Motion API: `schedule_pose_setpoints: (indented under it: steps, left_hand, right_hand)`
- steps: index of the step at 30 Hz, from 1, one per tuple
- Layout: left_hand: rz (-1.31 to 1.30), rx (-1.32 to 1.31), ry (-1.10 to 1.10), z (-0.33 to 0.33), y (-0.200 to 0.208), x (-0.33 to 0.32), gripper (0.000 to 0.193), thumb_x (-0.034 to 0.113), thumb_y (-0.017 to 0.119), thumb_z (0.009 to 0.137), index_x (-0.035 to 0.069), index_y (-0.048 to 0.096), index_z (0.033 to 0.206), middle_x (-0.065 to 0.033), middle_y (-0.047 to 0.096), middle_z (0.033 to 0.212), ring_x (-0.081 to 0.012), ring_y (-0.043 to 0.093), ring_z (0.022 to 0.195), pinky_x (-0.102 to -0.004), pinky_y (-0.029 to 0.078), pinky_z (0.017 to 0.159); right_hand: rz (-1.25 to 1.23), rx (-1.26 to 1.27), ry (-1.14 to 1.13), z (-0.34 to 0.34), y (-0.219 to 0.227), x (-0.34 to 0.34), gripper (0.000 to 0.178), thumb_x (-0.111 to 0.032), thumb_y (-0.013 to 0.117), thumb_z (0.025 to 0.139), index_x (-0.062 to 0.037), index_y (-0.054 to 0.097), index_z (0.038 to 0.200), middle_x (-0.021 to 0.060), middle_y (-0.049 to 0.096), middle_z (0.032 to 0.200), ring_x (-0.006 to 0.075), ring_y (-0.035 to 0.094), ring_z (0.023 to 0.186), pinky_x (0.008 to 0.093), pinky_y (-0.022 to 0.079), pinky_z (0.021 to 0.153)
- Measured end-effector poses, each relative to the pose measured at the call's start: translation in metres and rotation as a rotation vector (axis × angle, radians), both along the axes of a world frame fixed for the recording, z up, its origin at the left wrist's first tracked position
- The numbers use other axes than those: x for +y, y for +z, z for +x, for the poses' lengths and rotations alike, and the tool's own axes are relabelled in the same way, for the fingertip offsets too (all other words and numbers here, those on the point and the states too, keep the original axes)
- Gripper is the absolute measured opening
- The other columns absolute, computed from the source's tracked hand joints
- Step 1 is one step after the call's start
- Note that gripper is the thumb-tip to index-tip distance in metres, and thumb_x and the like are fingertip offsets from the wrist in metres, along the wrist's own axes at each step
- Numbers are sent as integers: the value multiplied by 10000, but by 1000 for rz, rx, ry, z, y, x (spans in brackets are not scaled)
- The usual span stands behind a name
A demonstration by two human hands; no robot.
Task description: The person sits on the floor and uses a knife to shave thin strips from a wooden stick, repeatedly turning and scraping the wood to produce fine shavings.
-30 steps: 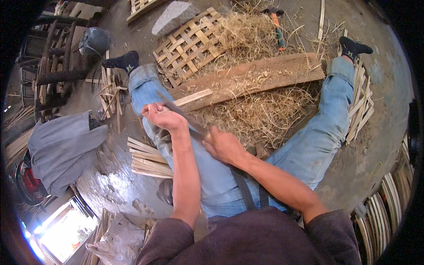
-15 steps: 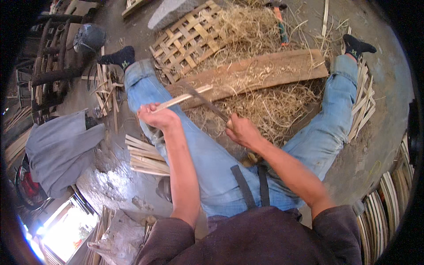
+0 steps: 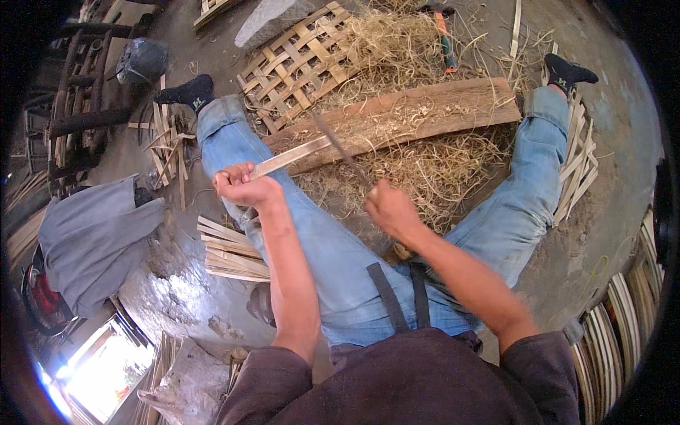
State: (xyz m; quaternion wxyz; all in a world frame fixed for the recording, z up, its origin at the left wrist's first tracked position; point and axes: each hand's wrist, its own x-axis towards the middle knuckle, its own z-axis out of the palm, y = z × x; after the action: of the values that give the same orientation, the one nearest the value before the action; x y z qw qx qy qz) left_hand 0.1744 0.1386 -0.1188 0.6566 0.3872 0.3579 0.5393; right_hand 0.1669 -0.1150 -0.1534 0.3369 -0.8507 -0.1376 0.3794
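My left hand (image 3: 244, 185) is closed round one end of a pale bamboo strip (image 3: 292, 155), above my left knee. The strip points up to the right, over a long wooden plank (image 3: 460, 106). In my right hand (image 3: 393, 210) is a knife, gripped by its handle. Its narrow dark blade (image 3: 341, 150) slants up to the left and crosses the strip's far end. Curled shavings lie on the plank, and a thick heap of shavings (image 3: 432, 177) spreads below it, between my legs.
Beyond the plank lie a woven bamboo panel (image 3: 297, 60), a grey stone (image 3: 273, 21) and a tool with an orange and green handle (image 3: 446, 44). Cut strips (image 3: 230, 249) are piled beside my left thigh, more strips (image 3: 577, 163) beside my right leg. Bundled strips (image 3: 620, 319) stand lower right.
The knife blade has swung steeper, its tip moving up and to the right. The strip has turned to show its broad face. My left hand has shifted slightly left.
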Motion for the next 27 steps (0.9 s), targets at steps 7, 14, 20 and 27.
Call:
schedule_pose_setpoints:
  steps: [7, 14, 20, 27]
  left_hand:
    - [127, -1, -106, 6, 10, -15, 235, 233, 444, 832, 175, 290, 665, 41, 231, 558, -99, 206, 511, -284, 261, 533]
    - [42, -21, -76, -2, 7, -10, 269, 240, 458, 794, 182, 258, 624, 44, 234, 558, -107, 214, 499, -288, 256, 511]
    - [-290, -236, 44, -17, 35, 15, 237, 194, 452, 804, 188, 315, 611, 55, 268, 512, -89, 279, 438, -258, 301, 466]
    - [-492, -200, 18, -22, 25, 4, 271, 220, 437, 875, 194, 325, 629, 68, 291, 525, -78, 291, 445, -261, 318, 502]
  right_hand:
    - [214, -40, 48, -22, 18, 38, 385, -283, 607, 878, 67, 494, 991, 291, 632, 762, 460, 642, 733, 528, 519, 666]
    - [47, -55, 22, -7, -32, 9, 388, -271, 611, 879, 70, 477, 1006, 289, 633, 764, 455, 638, 733, 518, 513, 668]
    - [-17, -139, -133, 10, -28, -21, 384, -284, 619, 881, 73, 495, 954, 267, 644, 778, 446, 649, 765, 501, 516, 681]
    - [194, -184, -357, 7, 42, -3, 394, -294, 631, 874, 58, 519, 1011, 245, 643, 792, 414, 655, 751, 469, 518, 649]
